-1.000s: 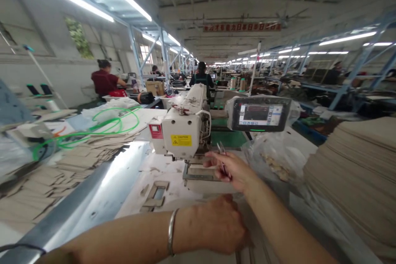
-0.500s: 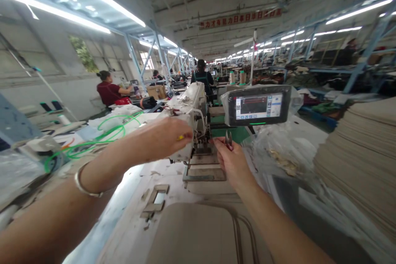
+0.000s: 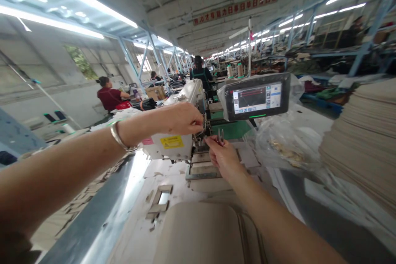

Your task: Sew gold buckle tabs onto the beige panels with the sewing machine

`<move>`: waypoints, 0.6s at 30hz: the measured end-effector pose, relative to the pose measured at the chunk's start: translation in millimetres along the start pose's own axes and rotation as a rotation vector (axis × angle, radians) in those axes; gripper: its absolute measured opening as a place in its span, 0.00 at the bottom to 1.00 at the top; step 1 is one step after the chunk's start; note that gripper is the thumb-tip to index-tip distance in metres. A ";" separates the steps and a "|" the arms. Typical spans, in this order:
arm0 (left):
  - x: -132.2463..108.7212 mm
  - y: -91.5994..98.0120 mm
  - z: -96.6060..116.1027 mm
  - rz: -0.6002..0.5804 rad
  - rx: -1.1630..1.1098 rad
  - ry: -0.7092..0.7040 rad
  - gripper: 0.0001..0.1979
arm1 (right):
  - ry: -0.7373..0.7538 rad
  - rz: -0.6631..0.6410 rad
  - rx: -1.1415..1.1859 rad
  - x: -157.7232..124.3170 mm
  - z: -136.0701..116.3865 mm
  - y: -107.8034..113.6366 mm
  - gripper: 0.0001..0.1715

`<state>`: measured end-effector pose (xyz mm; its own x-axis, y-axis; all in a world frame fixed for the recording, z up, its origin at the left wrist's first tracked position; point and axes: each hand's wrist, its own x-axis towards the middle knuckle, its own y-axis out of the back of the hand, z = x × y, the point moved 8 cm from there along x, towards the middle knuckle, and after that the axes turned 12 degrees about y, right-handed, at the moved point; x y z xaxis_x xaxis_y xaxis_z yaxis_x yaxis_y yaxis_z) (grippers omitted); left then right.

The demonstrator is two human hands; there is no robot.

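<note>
My left hand (image 3: 182,119) reaches across the white industrial sewing machine (image 3: 173,142), its fingertips curled at the needle area. Whether those fingers hold a thread is too small to tell. My right hand (image 3: 223,159) sits just below, close to the presser foot, gripping small metal snips (image 3: 220,135) with their tips pointing up. A beige stitched panel (image 3: 198,231) lies on the table in front of the machine, below both hands.
A bagged touchscreen control panel (image 3: 256,97) stands right of the machine, above a clear bag of metal parts (image 3: 286,148). A tall stack of beige cut pieces (image 3: 361,132) rises at right. Co-workers (image 3: 108,97) (image 3: 201,76) sit farther along the rows.
My left hand has moved from low over the table up to the needle area. My right hand stays near the machine with the snips. The view has tilted, bringing the beige panel in.
</note>
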<state>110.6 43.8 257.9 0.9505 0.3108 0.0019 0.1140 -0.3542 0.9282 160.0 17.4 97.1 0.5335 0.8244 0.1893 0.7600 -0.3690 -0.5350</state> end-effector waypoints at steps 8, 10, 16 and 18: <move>-0.3 -6.2 8.2 -0.005 0.421 0.269 0.11 | -0.121 0.093 0.090 1.1 44.3 -29.5 0.20; 0.3 -4.6 10.7 -0.018 0.422 0.301 0.11 | -0.138 0.105 0.145 3.0 47.6 -34.5 0.19; 6.0 -1.3 15.0 -0.044 0.399 0.290 0.08 | -0.121 0.155 0.176 4.5 48.0 -36.8 0.17; 8.2 -2.5 17.1 -0.047 0.385 0.272 0.07 | -0.116 0.170 0.188 2.8 48.5 -37.0 0.16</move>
<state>123.1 32.1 249.3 0.8372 0.5361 0.1083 0.3029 -0.6194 0.7243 115.3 54.1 77.5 0.5929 0.8052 -0.0058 0.5752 -0.4285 -0.6968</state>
